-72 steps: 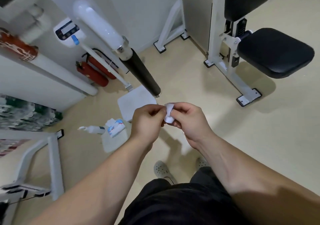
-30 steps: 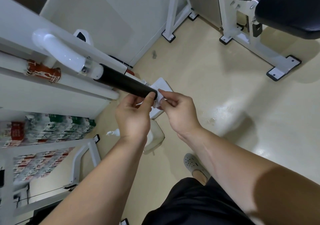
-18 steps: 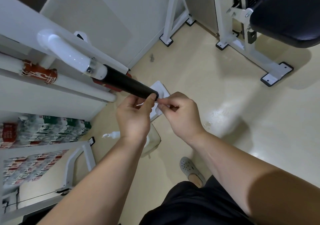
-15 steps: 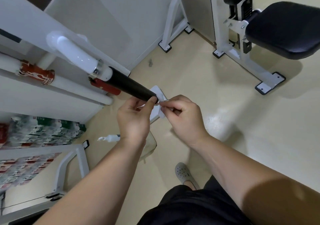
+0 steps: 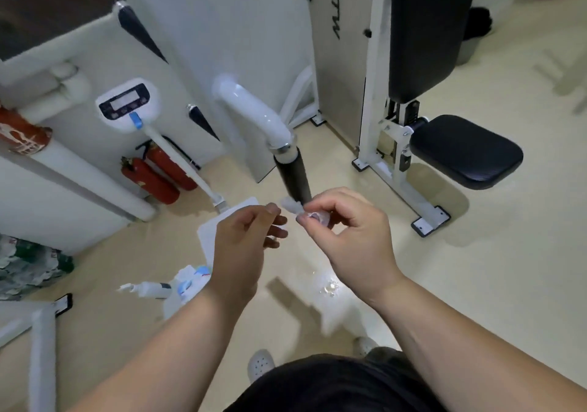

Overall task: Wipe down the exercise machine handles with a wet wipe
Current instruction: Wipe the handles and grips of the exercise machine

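Small, crumpled wet wipe (image 5: 293, 206), bunched rather than spread, pinched at the fingertips of the right hand (image 5: 346, 237), thumb and forefinger closed on it with the other fingers curled loosely under. Just beside, almost touching, the lower tip of the black foam handle (image 5: 293, 179), hanging from the bent white tube (image 5: 251, 110) of the machine. Left hand (image 5: 244, 246) a little apart from the wipe, half open, fingers relaxed and pointing toward it, holding nothing visible (whether a fingertip brushes the wipe, hard to say through the motion blur). Likely trouble from here: too little cloth opened out to wrap the grip, so only a narrow stripe cleaned on each pass and the far side of the handle missed altogether. Also a chance of the wad slipping out of so light a pinch once dragged along the foam, and dropping to the floor (image 5: 476, 284), where a wet patch (image 5: 330, 287) already glistens below the hands. Possibly a swinging handle too, with no hand steadying it, so pressure lost on each stroke. Farther out, a wipes packet (image 5: 190, 283) and a spray bottle (image 5: 146, 289) on the floor to the left, two red fire extinguishers (image 5: 158, 173) against the wall, a padded black seat (image 5: 463, 151) to the right.
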### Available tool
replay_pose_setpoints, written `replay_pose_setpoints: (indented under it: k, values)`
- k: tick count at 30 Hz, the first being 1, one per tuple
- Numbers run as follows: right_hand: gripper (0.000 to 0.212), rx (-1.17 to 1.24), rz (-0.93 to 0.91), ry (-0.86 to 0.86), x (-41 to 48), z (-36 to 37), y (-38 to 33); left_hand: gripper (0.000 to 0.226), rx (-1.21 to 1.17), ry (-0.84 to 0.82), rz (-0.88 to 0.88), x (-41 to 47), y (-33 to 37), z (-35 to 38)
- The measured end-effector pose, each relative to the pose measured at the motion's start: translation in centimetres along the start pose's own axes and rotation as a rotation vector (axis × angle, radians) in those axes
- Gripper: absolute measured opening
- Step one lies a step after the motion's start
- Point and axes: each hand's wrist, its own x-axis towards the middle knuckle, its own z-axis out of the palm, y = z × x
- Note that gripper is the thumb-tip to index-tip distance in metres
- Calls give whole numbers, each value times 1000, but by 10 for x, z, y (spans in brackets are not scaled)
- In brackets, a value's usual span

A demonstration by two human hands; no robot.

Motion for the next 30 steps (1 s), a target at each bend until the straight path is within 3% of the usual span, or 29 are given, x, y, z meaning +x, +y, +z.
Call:
replay_pose_setpoints:
  k: [4, 7, 9, 17, 20, 25, 30]
  values:
    - [15, -119, -153, 38, -13, 50, -17, 31, -130, -200, 29, 12, 2, -46]
    - [18, -204, -159, 82, -20, 96, -29, 31, -161, -286, 68, 24, 5, -86]
    - [16, -242, -103, 85, -20, 124, -41, 15, -170, -253, 72, 34, 6, -112]
    - [27, -172, 130, 16, 0, 192, -71, 20, -205, -195, 48, 74, 21, -187]
    - [19, -194, 143, 31, 14, 195, -69, 20, -229, -199, 38, 87, 29, -192]
    - [30, -256, 185, -86, 48, 196, -63, 15, -168, -236, 44, 107, 45, -186]
    - [18, -156, 181, -123, 72, 198, -50, 19, -82, -253, 62, 122, 63, -179]
